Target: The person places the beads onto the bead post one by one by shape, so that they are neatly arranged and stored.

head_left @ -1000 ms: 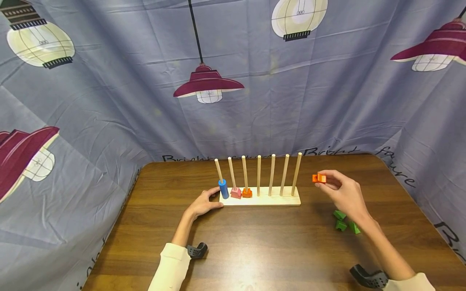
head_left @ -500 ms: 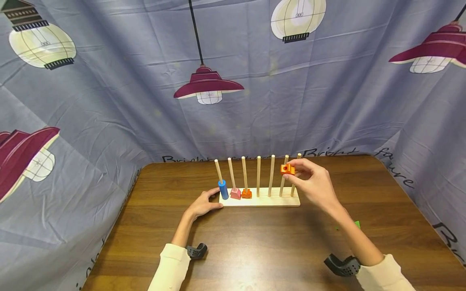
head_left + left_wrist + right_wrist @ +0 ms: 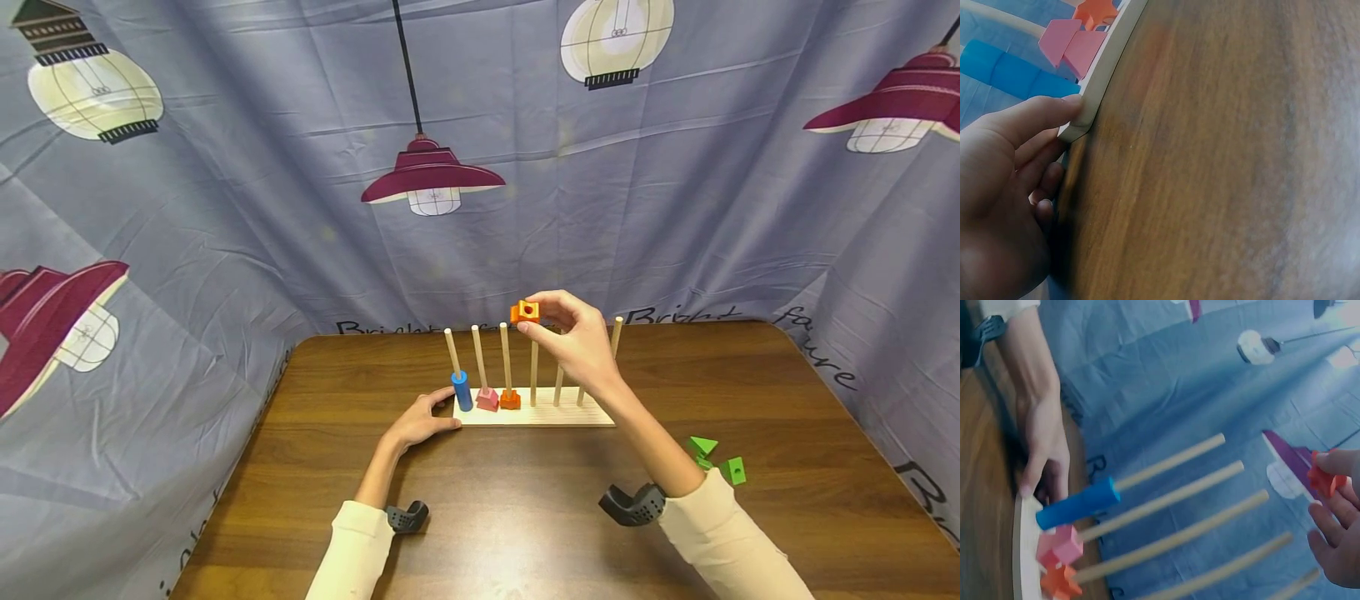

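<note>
A wooden peg board (image 3: 536, 417) with several upright dowels stands on the table. Blue pieces form a column (image 3: 462, 392) on its leftmost dowel; a pink block (image 3: 487, 399) and an orange block (image 3: 510, 400) sit low on the following two. At the board's left end, my left hand (image 3: 416, 422) grips the base, thumb at the front edge (image 3: 1094, 94) and fingers behind. My right hand (image 3: 581, 337) pinches another orange block (image 3: 1324, 478), its hole visible in the head view, at about the height of the dowel tops. That hand hides parts of the right-hand dowels.
Several green blocks (image 3: 735, 471) lie on the brown table (image 3: 495, 508) to the right, beside my right forearm. A grey-blue curtain (image 3: 315, 200) printed with lamps hangs behind the table. Each wrist carries a black strap mount (image 3: 633, 505).
My right hand has carried the orange block leftward and up, from right of the board to above its middle dowels. The left hand has stayed at the board's end.
</note>
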Demonstrator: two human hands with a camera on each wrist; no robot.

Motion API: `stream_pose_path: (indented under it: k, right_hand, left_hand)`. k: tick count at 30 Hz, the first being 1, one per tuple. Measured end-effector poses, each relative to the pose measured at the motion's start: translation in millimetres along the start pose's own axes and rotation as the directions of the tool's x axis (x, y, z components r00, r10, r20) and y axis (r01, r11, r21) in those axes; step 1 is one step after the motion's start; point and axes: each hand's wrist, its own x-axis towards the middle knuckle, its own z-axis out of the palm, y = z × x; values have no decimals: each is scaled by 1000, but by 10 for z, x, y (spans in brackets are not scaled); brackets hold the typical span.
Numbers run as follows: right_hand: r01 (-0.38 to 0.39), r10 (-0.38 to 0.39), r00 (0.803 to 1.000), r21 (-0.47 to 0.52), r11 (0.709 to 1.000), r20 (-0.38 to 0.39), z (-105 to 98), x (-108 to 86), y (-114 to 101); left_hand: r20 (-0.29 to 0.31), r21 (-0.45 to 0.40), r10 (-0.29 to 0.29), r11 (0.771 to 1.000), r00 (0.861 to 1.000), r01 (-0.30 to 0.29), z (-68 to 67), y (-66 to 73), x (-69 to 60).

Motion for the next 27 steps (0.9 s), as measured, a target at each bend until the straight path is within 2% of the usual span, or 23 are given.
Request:
stream_pose_path:
  k: [7, 13, 16, 22, 27]
  right_hand:
    - [-78, 79, 996, -27, 997, 28, 157, 102, 69]
    - [-141, 143, 990, -108, 984, 17, 216, 109, 187]
    - [-150, 152, 988, -138, 979, 4, 243, 99, 252]
    - [-187, 183, 982, -162, 969, -36, 324, 1, 379]
    - [-247, 238, 968, -169, 954, -75, 368, -135, 512]
  left_hand:
    - [11, -2, 0, 1000, 1000, 0, -7, 11, 5]
    - [1, -5, 7, 1000, 1000, -7, -4, 22, 11]
    - [-4, -8, 6, 1000, 1000, -6, -3, 19, 16]
    - [-11, -2, -5, 1000, 1000, 5, 2, 26, 1]
    - [-10, -5, -21, 1000, 1000, 21, -1, 35, -18]
